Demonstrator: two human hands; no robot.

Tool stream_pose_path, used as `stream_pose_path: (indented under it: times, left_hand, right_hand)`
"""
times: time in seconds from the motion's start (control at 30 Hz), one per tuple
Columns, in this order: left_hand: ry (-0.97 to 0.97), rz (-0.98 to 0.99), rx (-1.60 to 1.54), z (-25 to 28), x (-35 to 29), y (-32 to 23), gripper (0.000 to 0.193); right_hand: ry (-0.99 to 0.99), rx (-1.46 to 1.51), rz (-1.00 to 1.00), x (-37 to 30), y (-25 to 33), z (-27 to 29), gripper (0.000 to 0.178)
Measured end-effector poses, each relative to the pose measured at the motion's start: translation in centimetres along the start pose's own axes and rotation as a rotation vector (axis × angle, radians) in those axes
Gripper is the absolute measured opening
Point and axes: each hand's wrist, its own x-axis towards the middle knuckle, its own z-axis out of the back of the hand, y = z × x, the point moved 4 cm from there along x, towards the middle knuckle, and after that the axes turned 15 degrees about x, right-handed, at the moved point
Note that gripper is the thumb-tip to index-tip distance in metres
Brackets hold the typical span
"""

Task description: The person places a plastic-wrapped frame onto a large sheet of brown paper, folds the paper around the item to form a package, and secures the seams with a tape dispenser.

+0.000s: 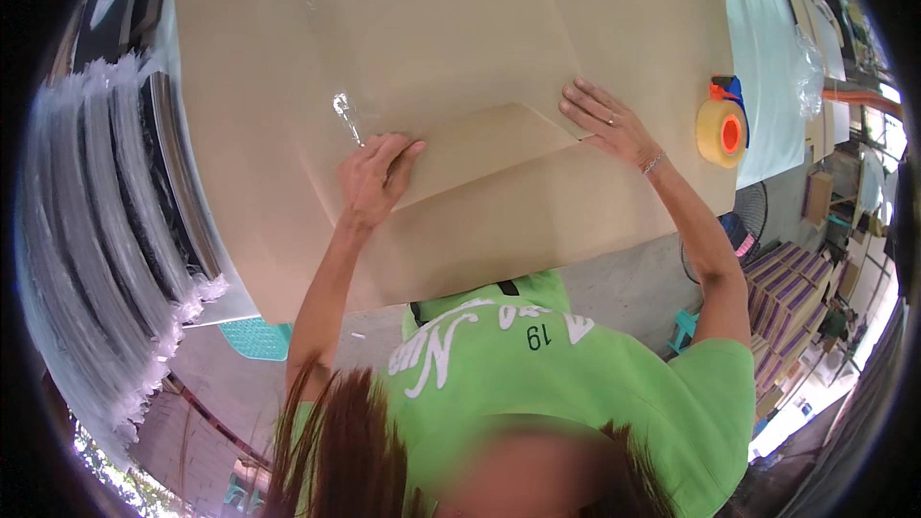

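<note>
A large sheet of brown cardboard (pixel 460 29) lies in front of me, with a folded flap (pixel 480 149) across its near middle. My left hand (pixel 377 177) rests at the flap's left end, its fingers curled together. A shiny strip of clear tape (pixel 345 117) runs over the cardboard to those fingertips; whether they grip it is hidden. My right hand (pixel 611 127) lies flat at the flap's right end, fingers stretched out and holding nothing. To its right, a tape dispenser (pixel 721 125) with a yellowish roll and an orange core sits on the cardboard.
On the left stands a stack of plastic-wrapped panels (pixel 96 230). Pale plastic sheeting (pixel 767 86) covers the surface beyond the cardboard's right edge. Below right are a fan (pixel 753 216), a turquoise stool (pixel 683 329) and stacked striped boards (pixel 787 297). A turquoise basket-like seat (pixel 257 339) is lower left.
</note>
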Motion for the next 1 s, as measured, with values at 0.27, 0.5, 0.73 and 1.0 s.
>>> stream_pose_path:
  times: [0.27,0.5,0.73,1.0]
  left_hand:
    - [-0.007,-0.027,-0.01,0.2,0.0,-0.1,0.01]
    - [-0.015,-0.03,0.049,0.4,0.0,-0.5,0.012]
    - [0.019,0.005,0.055,0.2,-0.3,-0.1,0.012]
    - [-0.057,-0.062,0.093,0.2,-0.1,-0.4,0.012]
  right_hand:
    - [-0.157,0.265,0.037,-0.6,0.7,-0.2,0.06]
    - [-0.02,-0.055,0.21,-0.3,-1.2,0.7,0.061]
    - [-0.181,-0.072,0.211,-0.6,0.6,-0.9,0.052]
    - [-0.393,0.29,0.037,-1.0,1.3,-1.8,0.038]
